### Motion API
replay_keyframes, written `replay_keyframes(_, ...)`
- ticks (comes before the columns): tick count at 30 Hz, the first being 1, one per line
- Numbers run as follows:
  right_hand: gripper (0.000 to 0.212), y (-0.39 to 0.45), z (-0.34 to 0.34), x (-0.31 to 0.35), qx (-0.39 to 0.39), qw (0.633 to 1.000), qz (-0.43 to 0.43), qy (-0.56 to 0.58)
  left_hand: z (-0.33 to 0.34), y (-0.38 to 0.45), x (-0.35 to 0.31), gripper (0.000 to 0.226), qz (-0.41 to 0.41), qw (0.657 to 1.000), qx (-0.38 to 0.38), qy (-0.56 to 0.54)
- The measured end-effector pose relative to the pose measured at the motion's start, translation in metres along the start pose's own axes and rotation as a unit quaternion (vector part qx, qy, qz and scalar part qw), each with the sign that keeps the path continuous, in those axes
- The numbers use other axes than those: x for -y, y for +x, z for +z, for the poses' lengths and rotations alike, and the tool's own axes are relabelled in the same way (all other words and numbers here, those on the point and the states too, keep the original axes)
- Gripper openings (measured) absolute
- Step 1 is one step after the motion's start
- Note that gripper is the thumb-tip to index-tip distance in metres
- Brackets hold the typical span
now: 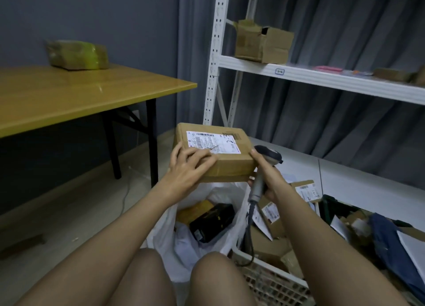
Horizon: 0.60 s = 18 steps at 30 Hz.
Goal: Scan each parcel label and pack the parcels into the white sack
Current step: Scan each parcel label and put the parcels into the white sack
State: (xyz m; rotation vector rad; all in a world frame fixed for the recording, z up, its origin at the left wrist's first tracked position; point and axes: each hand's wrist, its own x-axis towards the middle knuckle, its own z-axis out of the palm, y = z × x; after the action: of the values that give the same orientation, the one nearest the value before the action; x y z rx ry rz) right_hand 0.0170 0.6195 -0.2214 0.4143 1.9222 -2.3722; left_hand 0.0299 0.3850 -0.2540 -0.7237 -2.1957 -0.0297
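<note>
Grey curtains behind; I hold the box (pixel 213 154) directly above the white sack (pixel 232 227), left hand (pixel 188 168) spread on top, right hand (pixel 264 174) gripping the scanner (pixel 261 179) at its right edge.

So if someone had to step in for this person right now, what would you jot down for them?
Left hand: fingers spread flat on the top of the cardboard parcel, steadying it above the white sack.
Right hand: grips the handheld scanner, thumb against the parcel's right edge.
The parcel's label faces up.
Done: at least two parcels, a black one and a yellow-brown one, already lie in the sack.
Left: whether this label has been scanned I cannot tell; pack it, then work through the parcels in the crate on the right.
</note>
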Motion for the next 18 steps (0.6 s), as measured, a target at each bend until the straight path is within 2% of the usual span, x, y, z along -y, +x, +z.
replay_keyframes(2, 0.024, 0.008, 0.002, -0.002, 0.024, 1.0, -0.005, 0.011, 0.007, -0.001, 0.009, 0.087, -0.024, 0.999, 0.025, -0.015)
replay_keyframes(4, 0.018, 0.013, 0.007, -0.007, 0.019, 0.999, -0.021, 0.025, 0.011, -0.002, 0.014, 0.091, -0.086, 0.989, 0.064, -0.098)
replay_keyframes(5, 0.018, 0.017, 0.01, -0.011, 0.012, 0.999, -0.03, 0.026, 0.011, -0.001, 0.014, 0.093, -0.143, 0.969, 0.081, -0.182)
replay_keyframes(6, 0.02, 0.022, 0.013, -0.015, 0.002, 0.999, -0.036, 0.024, 0.006, 0.002, 0.011, 0.096, -0.221, 0.932, 0.082, -0.277)
replay_keyframes(8, 0.022, 0.029, 0.018, -0.024, -0.021, 0.998, -0.041, 0.031, 0.004, 0.01, 0.008, 0.097, -0.393, 0.824, 0.026, -0.407)
replay_keyframes(10, 0.026, 0.037, 0.019, -0.032, -0.036, 0.998, -0.049, 0.034, 0.013, 0.013, 0.014, 0.089, -0.546, 0.687, -0.017, -0.48)
replay_keyframes(11, 0.029, 0.04, 0.019, -0.036, -0.041, 0.997, -0.052, 0.033, 0.02, 0.012, 0.019, 0.088, -0.597, 0.611, -0.014, -0.519)
replay_keyframes(12, 0.034, 0.044, 0.017, -0.04, -0.045, 0.997, -0.052, 0.032, 0.026, 0.008, 0.024, 0.085, -0.628, 0.545, 0.012, -0.556)
replay_keyframes(13, 0.044, 0.049, 0.016, -0.042, -0.047, 0.997, -0.05, 0.035, 0.032, 0.003, 0.028, 0.082, -0.636, 0.499, 0.049, -0.587)
replay_keyframes(14, 0.058, 0.053, 0.014, -0.045, -0.047, 0.997, -0.045, 0.041, 0.035, -0.003, 0.029, 0.077, -0.631, 0.469, 0.082, -0.612)
replay_keyframes(15, 0.075, 0.057, 0.012, -0.047, -0.044, 0.997, -0.038, 0.045, 0.036, -0.008, 0.028, 0.069, -0.628, 0.45, 0.1, -0.627)
replay_keyframes(16, 0.091, 0.061, 0.009, -0.05, -0.04, 0.998, -0.034, 0.043, 0.037, -0.011, 0.025, 0.057, -0.623, 0.451, 0.105, -0.63)
replay_keyframes(17, 0.099, 0.065, 0.005, -0.052, -0.036, 0.998, -0.032, 0.039, 0.039, -0.013, 0.022, 0.045, -0.614, 0.464, 0.108, -0.629)
replay_keyframes(18, 0.098, 0.067, 0.003, -0.053, -0.03, 0.998, -0.032, 0.034, 0.042, -0.015, 0.02, 0.043, -0.606, 0.477, 0.105, -0.628)
